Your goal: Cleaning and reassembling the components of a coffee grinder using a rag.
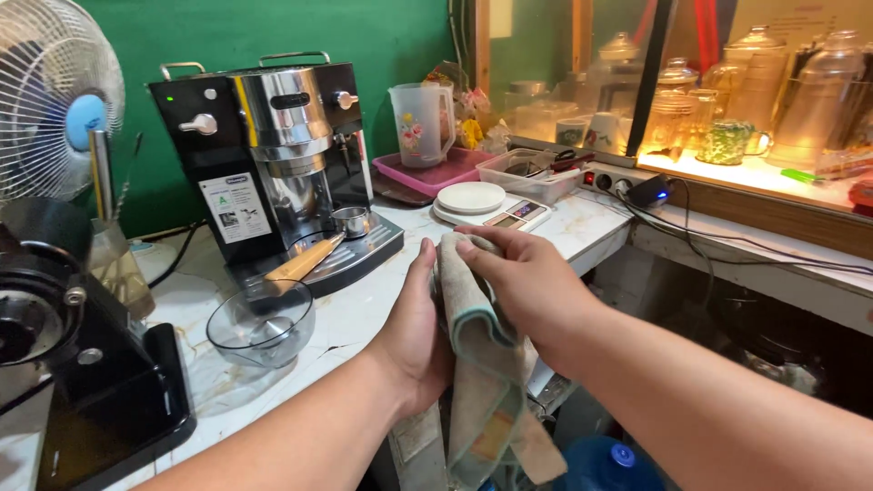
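A beige cloth with a teal hem (482,373) hangs between my two hands at the front edge of the marble counter (364,314). My left hand (414,332) presses against the cloth from the left, palm inward. From the right, my right hand (518,277) is wrapped over the top of the cloth. The cloth's lower end droops below the counter edge.
A black and steel espresso machine (273,155) stands behind, with a wooden-handled portafilter (309,256) on its tray. A clear bowl (261,323) sits left of my hands, a grinder (64,345) at far left, a white scale (486,207) and a plastic jug (421,123) behind.
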